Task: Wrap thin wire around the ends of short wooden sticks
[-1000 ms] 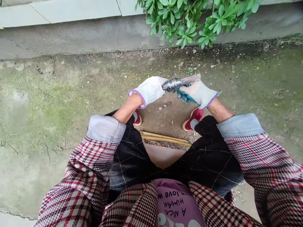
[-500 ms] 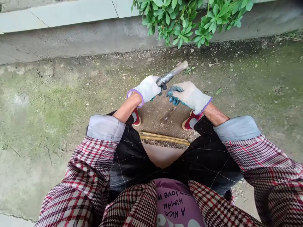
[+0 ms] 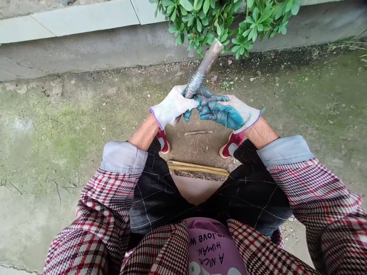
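Both of my hands wear white gloves with blue-green palms. My left hand (image 3: 172, 107) is closed round the lower end of a wooden stick (image 3: 210, 57) that has silvery wire (image 3: 192, 84) wound tightly about its middle. The stick points up and away toward the plants. My right hand (image 3: 229, 112) is palm up beside it, fingers curled toward the wire and touching the stick just below the winding. I sit with knees apart, and my red shoes (image 3: 231, 145) rest on bare soil.
A short twig (image 3: 197, 133) lies on the soil between my feet. A yellow hose (image 3: 197, 168) runs under my legs. Leafy green plants (image 3: 218, 23) hang over a concrete kerb (image 3: 86, 46) ahead. Mossy concrete ground (image 3: 57, 126) spreads to both sides.
The stick has swung from nearly level to pointing steeply up toward the plants. My right hand let go of it, then turned palm up and came back against it.
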The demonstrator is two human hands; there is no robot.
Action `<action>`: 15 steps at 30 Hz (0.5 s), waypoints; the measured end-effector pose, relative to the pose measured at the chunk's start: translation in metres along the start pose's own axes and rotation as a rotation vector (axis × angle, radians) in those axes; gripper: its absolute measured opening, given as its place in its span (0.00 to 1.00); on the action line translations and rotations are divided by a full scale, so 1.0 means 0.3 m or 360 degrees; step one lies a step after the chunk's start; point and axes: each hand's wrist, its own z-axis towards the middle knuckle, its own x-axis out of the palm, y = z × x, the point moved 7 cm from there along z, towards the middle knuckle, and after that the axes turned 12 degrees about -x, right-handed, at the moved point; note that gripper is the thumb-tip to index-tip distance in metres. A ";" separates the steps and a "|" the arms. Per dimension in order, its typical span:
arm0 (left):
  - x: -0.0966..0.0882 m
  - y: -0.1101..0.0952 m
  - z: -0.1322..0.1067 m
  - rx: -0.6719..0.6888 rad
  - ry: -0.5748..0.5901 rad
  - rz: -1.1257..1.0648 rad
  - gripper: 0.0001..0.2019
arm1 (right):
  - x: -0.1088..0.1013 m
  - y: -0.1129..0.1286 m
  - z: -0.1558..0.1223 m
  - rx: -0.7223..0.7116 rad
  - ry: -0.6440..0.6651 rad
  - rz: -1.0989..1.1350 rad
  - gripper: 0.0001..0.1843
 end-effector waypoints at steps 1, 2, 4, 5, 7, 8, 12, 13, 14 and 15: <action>0.004 -0.009 -0.010 0.0003 0.0071 -0.0003 0.08 | -0.017 -0.007 0.011 -0.0014 -0.0041 0.0040 0.06; 0.010 -0.017 -0.020 0.0012 0.0142 -0.0010 0.08 | -0.048 -0.007 0.026 -0.0048 -0.0092 0.0033 0.07; 0.019 -0.030 -0.036 0.0036 0.0239 -0.0031 0.10 | -0.153 0.021 0.065 -0.0157 -0.0222 -0.0095 0.05; 0.019 -0.034 -0.041 0.0045 0.0254 -0.0046 0.12 | -0.224 0.055 0.083 -0.0252 -0.0320 -0.0162 0.03; 0.008 -0.038 -0.046 0.0062 0.0223 -0.0091 0.14 | -0.360 0.130 0.102 -0.0384 -0.0501 -0.0215 0.13; 0.001 -0.040 -0.047 0.0068 0.0204 -0.0114 0.14 | -0.412 0.166 0.101 -0.0436 -0.0587 -0.0202 0.16; -0.024 -0.047 -0.049 0.0098 0.0196 -0.0183 0.14 | -0.358 0.188 0.068 -0.0409 -0.0478 -0.0233 0.09; -0.030 -0.050 -0.049 0.0104 0.0193 -0.0186 0.14 | -0.288 0.171 0.059 -0.0428 -0.0367 -0.0259 0.09; -0.037 -0.052 -0.050 0.0113 0.0177 -0.0186 0.14 | -0.202 0.142 0.052 -0.0399 -0.0178 -0.0309 0.11; -0.045 -0.054 -0.050 0.0120 0.0152 -0.0187 0.13 | -0.118 0.109 0.045 -0.0359 0.0005 -0.0359 0.13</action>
